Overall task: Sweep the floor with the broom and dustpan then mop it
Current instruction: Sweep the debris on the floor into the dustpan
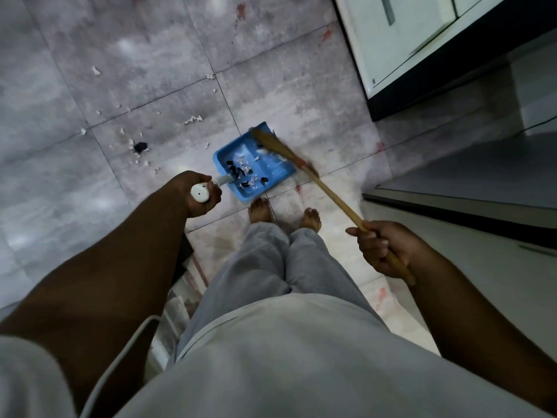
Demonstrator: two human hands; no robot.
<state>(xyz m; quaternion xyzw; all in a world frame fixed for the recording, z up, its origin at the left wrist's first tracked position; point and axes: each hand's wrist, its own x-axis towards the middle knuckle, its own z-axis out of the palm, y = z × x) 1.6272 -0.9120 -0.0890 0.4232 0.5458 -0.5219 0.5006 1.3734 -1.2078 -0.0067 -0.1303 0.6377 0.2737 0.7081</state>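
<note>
Sweeping is the step in hand, seen from the single head view looking straight down the person's body to bare feet on a grey tiled floor [295,95].

Centre of the frame: a blue dustpan [253,164] sits on the tiles just above the feet, its open mouth toward the upper right. Inside it lie black and white scraps [245,173]. The left hand [200,194], at centre left, is clenched around the white handle [221,180] of the dustpan, holding the pan steady. The right hand [381,248], at lower right, is closed around the wooden stick of the broom [331,197], which slants up and left; its bristle end is blurred over the right side of the pan, seemingly mid-stroke.

Upper left and centre left of the frame: loose litter [193,119] is on the tiles, white paper bits scattered widely and one dark lump [140,147] left of the pan, well apart from its mouth. Reddish smears mark several tiles. A white cabinet [401,40] with a dark base fills the upper right.

By my reading the sweep is only partly done. The next move calls for shifting the pan, or turning its mouth, toward the litter at the left and drawing those bits in with the broom; mopping comes after.
</note>
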